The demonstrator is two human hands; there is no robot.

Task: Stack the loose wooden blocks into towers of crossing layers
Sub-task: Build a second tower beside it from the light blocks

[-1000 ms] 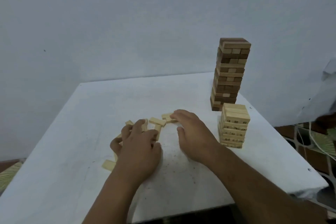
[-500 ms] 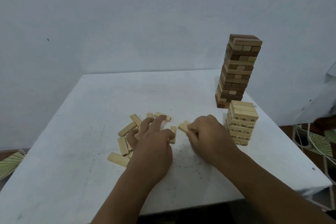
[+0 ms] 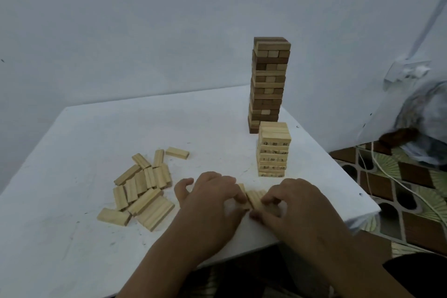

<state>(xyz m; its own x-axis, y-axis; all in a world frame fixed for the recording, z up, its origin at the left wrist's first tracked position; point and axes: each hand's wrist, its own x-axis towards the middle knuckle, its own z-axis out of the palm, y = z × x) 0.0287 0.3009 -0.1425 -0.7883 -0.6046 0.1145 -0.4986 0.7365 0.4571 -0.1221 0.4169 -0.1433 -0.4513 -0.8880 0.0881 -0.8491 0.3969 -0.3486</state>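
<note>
On the white table [image 3: 212, 133] my left hand [image 3: 210, 201] and my right hand [image 3: 292, 203] meet at a small group of pale wooden blocks [image 3: 254, 198] lying side by side; the curled fingers of both hands pinch them from either side. A heap of several loose pale blocks [image 3: 142, 189] lies to the left of my left hand. A short tower of pale numbered blocks [image 3: 273, 150] stands just beyond my right hand. Behind it rises a tall tower of mixed brown blocks [image 3: 268, 82].
The table's right edge and front corner [image 3: 362, 210] are close to my right hand. Beyond that edge lies a patterned floor [image 3: 411, 189] with a white cable [image 3: 391, 176]. A plain wall stands behind the table.
Both hands drew back from the heap toward the front right, bringing a few blocks together between them. The heap is now uncovered on the left.
</note>
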